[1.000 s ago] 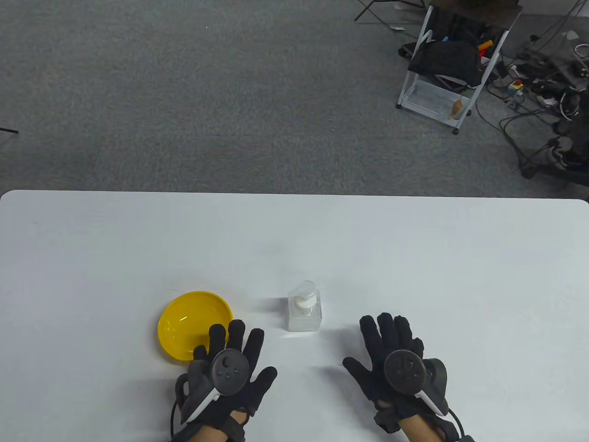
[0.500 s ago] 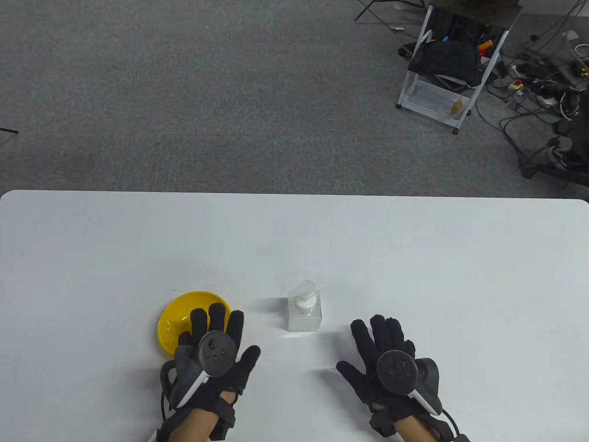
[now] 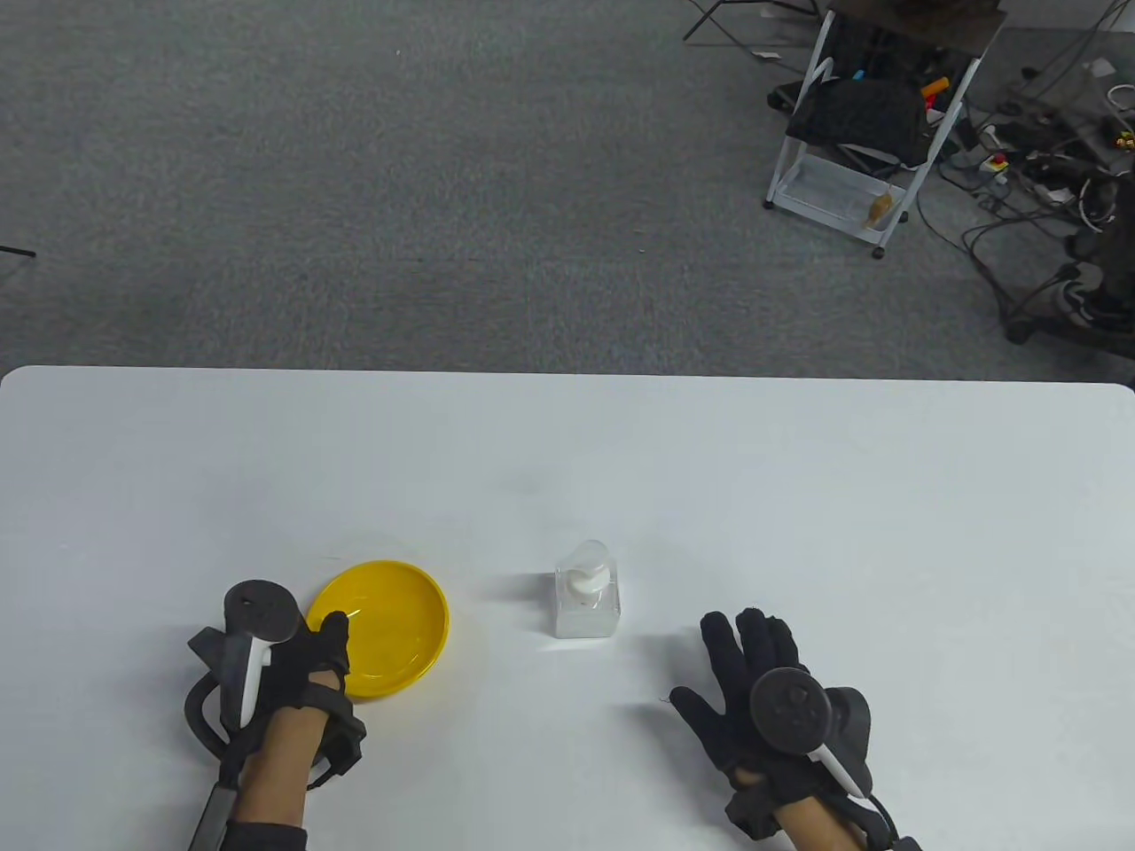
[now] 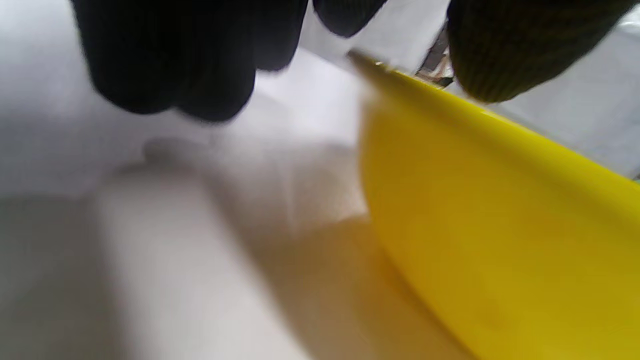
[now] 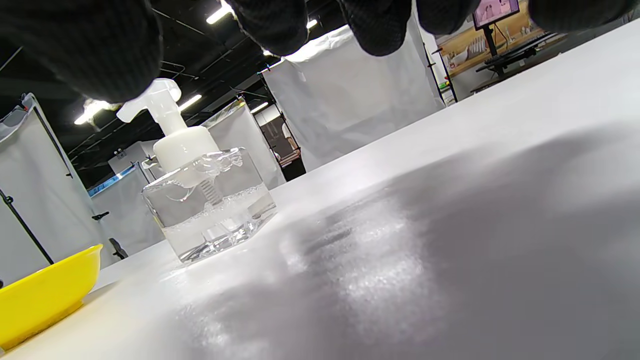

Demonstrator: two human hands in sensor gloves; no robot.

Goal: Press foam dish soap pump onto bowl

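A yellow bowl [image 3: 390,629] sits on the white table [image 3: 567,461] near the front left. A clear square foam soap bottle [image 3: 586,606] with a white pump [image 3: 587,583] stands upright just right of it. My left hand [image 3: 324,643] is turned on its side at the bowl's left rim. In the left wrist view its fingers [image 4: 165,65] hang outside the bowl [image 4: 500,225] and the thumb [image 4: 515,45] is past the rim, with a gap showing. My right hand [image 3: 714,665] is flat, fingers spread, empty, right of the bottle [image 5: 210,205].
The table's far edge [image 3: 567,374] runs across the middle of the table view, with grey carpet beyond. A white wheeled cart [image 3: 864,133] and a tangle of cables [image 3: 1046,177] stand on the floor at the back right.
My left hand has moved left from above the bowl to its left rim and rolled onto its side. My right hand has shifted slightly right. Bowl and bottle have not moved.
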